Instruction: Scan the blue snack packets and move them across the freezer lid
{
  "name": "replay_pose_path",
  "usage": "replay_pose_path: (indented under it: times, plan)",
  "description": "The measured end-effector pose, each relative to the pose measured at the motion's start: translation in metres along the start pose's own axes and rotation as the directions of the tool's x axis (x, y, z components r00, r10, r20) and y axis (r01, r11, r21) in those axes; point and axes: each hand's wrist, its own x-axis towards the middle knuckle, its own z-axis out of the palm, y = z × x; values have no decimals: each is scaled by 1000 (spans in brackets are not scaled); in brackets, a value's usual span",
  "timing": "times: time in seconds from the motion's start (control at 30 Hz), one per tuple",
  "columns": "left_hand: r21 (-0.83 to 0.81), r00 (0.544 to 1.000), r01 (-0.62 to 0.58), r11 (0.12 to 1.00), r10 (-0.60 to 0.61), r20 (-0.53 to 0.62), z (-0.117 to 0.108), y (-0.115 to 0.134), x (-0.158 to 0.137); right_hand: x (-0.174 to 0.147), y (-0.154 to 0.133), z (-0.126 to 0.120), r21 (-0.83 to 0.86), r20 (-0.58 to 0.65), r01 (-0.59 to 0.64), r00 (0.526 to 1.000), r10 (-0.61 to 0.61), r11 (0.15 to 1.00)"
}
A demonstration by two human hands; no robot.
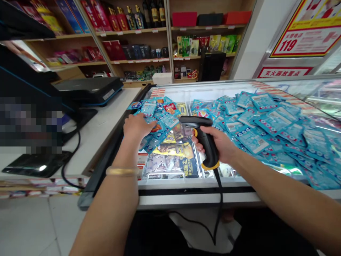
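Note:
My right hand (222, 144) is wrapped round the grip of a black and yellow barcode scanner (209, 145), its head pointing left and its cable hanging down. On the left, my left hand (139, 128) rests on a smaller pile of blue snack packets (166, 119), thumb spread away from the fingers; some fingertips are hidden. A few red and orange packets show among the blue ones. To the right of the scanner lies a large heap of blue packets (250, 138), many with a white label and barcode face up. Both piles lie on the glass top of a freezer (231, 183).
Yellow and dark frozen food bags (173, 160) show through the glass. At the left, a white counter (106, 122) carries a black screen (29, 103) and a flat scale (90, 89). Stocked shelves (138, 32) stand behind. The scanner cable (220, 202) loops below the freezer edge.

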Motion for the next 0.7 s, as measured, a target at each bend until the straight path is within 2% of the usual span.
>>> replay_pose_path:
  times: [0.17,0.3,0.4,0.47,0.53,0.63,0.7]
  plan:
    - [50,992,-12,999,5,127,-13,2,-4,-6,-1,-5,7,-5,-21,1000,21,1000]
    - [30,992,3,1000,-7,123,-20,3,-10,-6,-2,-4,-4,1,-14,1000,14,1000]
    - [-25,997,40,999,-38,68,-20,2,-10,-7,-2,-3,-26,8,-18,1000,18,1000]
    - [-96,998,58,994,-55,34,-19,1,-10,-7,-3,-3,-33,8,-18,1000,18,999]
    - [-234,997,77,969,-70,41,-18,0,-11,-7,-3,-3,-38,7,-17,1000,17,999]
    - [-474,987,116,873,-48,153,-20,3,-17,-8,-3,-2,-50,13,-28,1000,28,998]
    - [-588,974,106,802,35,223,-22,8,-22,-9,-2,-1,-56,26,-40,999,41,998]
